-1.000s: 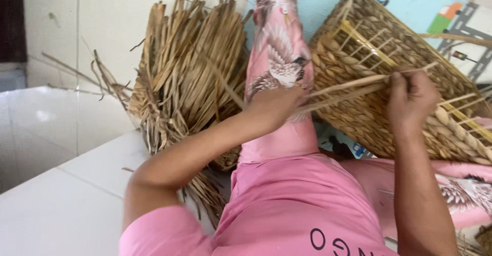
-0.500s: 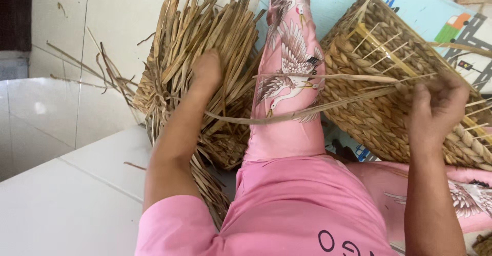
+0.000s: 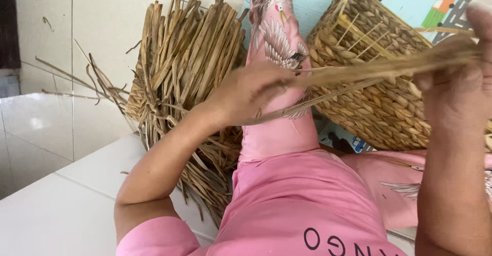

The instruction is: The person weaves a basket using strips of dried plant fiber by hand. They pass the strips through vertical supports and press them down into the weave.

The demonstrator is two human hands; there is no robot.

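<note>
The left hand (image 3: 251,94) sits at frame centre, fingers closed on one end of the long flat dried tan reed strands (image 3: 369,71). The strands run from that hand toward 3 o'clock, slightly rising, to the right hand (image 3: 456,92) at the right edge, which is clenched around their other end. The strands hang taut between both hands, above the outstretched pink bird-print trouser leg (image 3: 279,46).

Behind the strands, at 2 o'clock, a rectangular woven straw basket (image 3: 374,102) lies tilted on a light blue printed mat (image 3: 410,0). At 11 o'clock of the left hand, a loose bundle of dried brown reed stalks (image 3: 189,66) rests on the white tiled floor (image 3: 56,205), just beside the leg.
</note>
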